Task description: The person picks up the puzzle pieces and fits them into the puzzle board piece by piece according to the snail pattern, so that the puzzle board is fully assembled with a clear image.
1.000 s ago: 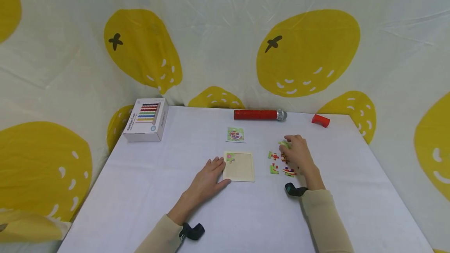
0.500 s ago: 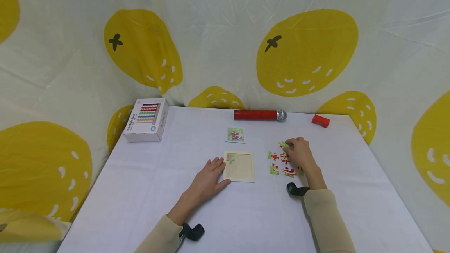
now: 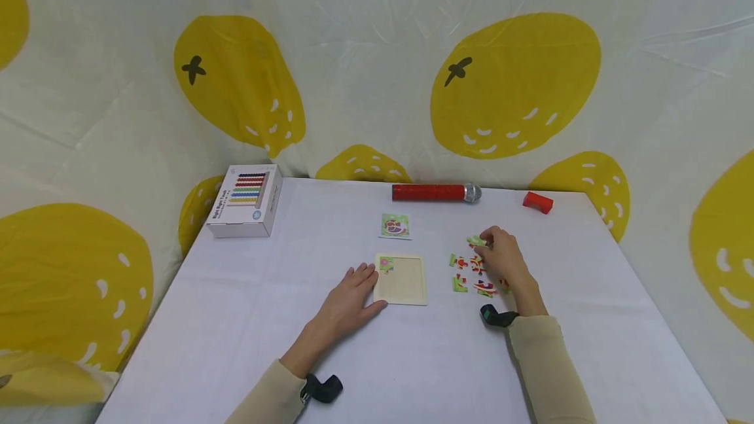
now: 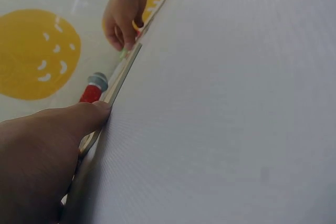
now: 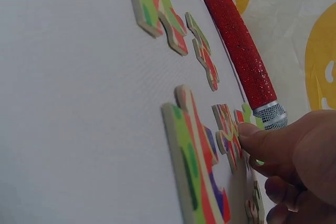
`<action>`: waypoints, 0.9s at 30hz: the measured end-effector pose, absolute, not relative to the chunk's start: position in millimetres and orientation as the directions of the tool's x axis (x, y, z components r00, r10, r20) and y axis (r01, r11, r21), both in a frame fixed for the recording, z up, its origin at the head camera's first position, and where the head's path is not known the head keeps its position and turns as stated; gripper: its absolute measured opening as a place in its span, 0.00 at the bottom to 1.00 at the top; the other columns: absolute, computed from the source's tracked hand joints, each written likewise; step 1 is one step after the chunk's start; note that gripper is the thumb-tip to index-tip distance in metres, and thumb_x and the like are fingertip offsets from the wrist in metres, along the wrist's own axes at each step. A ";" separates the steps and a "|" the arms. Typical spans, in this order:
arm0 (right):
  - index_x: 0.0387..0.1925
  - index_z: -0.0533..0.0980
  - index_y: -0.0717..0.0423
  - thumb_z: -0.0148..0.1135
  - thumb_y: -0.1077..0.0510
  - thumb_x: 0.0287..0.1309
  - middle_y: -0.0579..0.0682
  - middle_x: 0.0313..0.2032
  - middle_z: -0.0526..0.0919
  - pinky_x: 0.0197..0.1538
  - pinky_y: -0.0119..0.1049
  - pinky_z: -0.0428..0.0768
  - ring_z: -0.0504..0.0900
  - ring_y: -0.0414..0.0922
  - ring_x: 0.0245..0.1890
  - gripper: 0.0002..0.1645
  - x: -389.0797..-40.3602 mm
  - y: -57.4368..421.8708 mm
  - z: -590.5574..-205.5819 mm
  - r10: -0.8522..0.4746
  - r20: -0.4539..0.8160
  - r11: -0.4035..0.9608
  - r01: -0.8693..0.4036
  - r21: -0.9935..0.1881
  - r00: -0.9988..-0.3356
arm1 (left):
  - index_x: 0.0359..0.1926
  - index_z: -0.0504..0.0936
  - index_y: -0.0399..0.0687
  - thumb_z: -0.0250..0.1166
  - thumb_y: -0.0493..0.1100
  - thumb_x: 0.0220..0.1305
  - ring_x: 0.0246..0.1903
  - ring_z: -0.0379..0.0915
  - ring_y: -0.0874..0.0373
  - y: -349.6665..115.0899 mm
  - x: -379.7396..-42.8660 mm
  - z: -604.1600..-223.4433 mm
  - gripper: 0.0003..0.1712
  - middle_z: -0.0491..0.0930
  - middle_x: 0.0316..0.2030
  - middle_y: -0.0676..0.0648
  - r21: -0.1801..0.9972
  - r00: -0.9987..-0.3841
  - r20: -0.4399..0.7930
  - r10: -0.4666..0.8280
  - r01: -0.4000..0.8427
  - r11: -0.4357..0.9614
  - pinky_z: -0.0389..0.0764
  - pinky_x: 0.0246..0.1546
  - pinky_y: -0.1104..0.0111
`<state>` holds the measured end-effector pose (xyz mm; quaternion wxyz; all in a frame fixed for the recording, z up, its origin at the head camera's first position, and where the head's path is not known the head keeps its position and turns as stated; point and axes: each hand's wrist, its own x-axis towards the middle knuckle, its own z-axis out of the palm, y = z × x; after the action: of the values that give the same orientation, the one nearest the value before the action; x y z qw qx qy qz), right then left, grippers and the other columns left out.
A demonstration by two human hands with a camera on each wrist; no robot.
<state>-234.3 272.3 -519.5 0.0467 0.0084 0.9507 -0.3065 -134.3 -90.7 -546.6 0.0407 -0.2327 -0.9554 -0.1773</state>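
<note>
The right hand [image 3: 505,259] pinches the far green puzzle piece [image 3: 474,241], right of the tray [image 3: 406,286]; likely light, stiff, best gripped by opposite edges; the left hand [image 3: 347,298], fingers extended, touches the tray.

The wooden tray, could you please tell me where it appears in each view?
Head: wooden tray, below centre, slightly right, touched by the left hand.
Left wrist: tray, edge-on, left of centre.
Right wrist: not in it.
Shared landmark: red microphone, in all three.
</note>
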 end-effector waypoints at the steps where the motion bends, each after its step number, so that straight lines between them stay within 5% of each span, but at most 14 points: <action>1: 0.58 0.70 0.64 0.59 0.57 0.69 0.64 0.50 0.77 0.58 0.56 0.78 0.73 0.57 0.48 0.21 -234.0 272.0 -519.8 -0.009 -0.089 0.810 0.045 -0.585 -0.996 | 0.68 0.73 0.40 0.62 0.63 0.67 0.73 0.63 0.49 -90.7 -134.3 -546.6 0.39 0.70 0.70 0.43 0.320 -0.888 0.161 0.430 0.459 0.829 0.63 0.76 0.56; 8: 0.59 0.71 0.60 0.51 0.55 0.74 0.61 0.49 0.78 0.55 0.52 0.79 0.75 0.55 0.47 0.19 -230.5 269.5 -522.4 0.050 -0.053 0.781 0.072 -0.620 -0.997 | 0.68 0.73 0.39 0.64 0.61 0.66 0.72 0.64 0.47 -90.6 -133.5 -545.8 0.39 0.71 0.70 0.42 0.322 -0.886 0.170 0.432 0.464 0.825 0.64 0.75 0.54; 19: 0.54 0.76 0.60 0.58 0.54 0.71 0.58 0.44 0.82 0.45 0.36 0.77 0.77 0.50 0.43 0.16 -224.3 249.0 -511.7 0.052 0.042 0.715 0.008 -0.699 -0.998 | 0.69 0.72 0.40 0.62 0.63 0.67 0.73 0.62 0.49 -90.9 -133.7 -546.4 0.39 0.70 0.71 0.43 0.317 -0.887 0.166 0.432 0.463 0.828 0.62 0.76 0.55; 27: 0.52 0.77 0.60 0.58 0.56 0.71 0.58 0.42 0.83 0.43 0.35 0.77 0.78 0.50 0.41 0.14 -222.0 228.6 -505.6 -0.023 0.081 0.718 -0.072 -0.692 -0.996 | 0.68 0.73 0.40 0.63 0.62 0.67 0.73 0.63 0.48 -91.4 -133.6 -546.2 0.39 0.70 0.71 0.43 0.311 -0.883 0.171 0.438 0.470 0.826 0.64 0.75 0.54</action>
<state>-222.0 228.6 -505.6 -0.0331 -0.0257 0.9264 -0.3743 -133.6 -91.4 -546.2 0.0461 -0.2379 -0.9544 -0.1742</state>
